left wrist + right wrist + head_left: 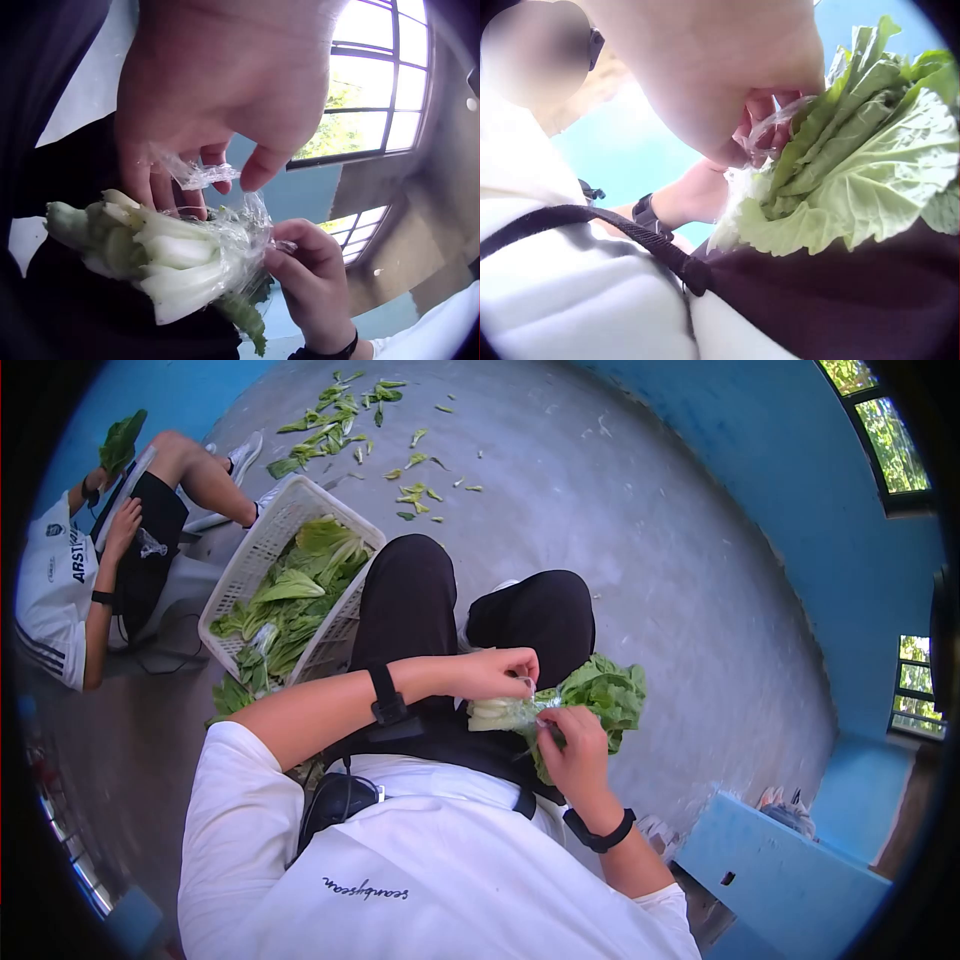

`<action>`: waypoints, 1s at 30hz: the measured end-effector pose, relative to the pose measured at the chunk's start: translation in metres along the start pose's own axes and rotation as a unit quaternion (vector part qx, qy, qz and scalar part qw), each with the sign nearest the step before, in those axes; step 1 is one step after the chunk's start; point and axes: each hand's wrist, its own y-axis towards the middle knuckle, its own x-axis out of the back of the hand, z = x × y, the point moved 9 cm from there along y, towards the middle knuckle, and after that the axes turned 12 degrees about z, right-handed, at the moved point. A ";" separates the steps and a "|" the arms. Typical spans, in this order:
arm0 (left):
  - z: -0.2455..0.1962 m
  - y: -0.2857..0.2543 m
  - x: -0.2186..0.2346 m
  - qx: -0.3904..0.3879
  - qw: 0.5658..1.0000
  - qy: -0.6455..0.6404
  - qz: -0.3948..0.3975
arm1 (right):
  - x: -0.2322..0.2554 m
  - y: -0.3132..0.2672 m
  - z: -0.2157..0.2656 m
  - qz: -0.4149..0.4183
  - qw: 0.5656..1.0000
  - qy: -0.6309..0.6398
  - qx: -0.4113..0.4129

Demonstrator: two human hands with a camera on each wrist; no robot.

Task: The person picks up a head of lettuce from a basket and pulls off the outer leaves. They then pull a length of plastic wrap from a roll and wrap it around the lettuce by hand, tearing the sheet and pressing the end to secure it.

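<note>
My left hand (492, 673) and right hand (577, 748) each pinched part of the clear plastic film (244, 236) around the leafy greens (612, 692) over my dark trousers (406, 595).

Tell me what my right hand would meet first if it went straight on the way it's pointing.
Likely the pale stalks, partly wrapped in the plastic film your right hand pinches; they lie just ahead, though depth is hard to judge.

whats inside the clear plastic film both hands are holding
A leafy green bunch: the film covers its middle, with pale stalks sticking out one end and green leaves the other. Its core is covered by outer stalks and leaves, so that cannot be seen.
</note>
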 end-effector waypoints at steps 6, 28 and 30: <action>-0.040 -0.011 -0.023 -0.094 0.956 0.275 -0.044 | 0.004 0.012 -0.018 0.030 0.993 0.108 -0.041; -0.056 -0.024 -0.020 -0.153 0.924 0.326 -0.127 | 0.014 0.010 -0.029 0.019 0.994 0.108 -0.024; -0.055 -0.027 -0.020 -0.136 0.935 0.302 -0.129 | 0.013 0.011 -0.032 0.018 0.992 0.119 -0.042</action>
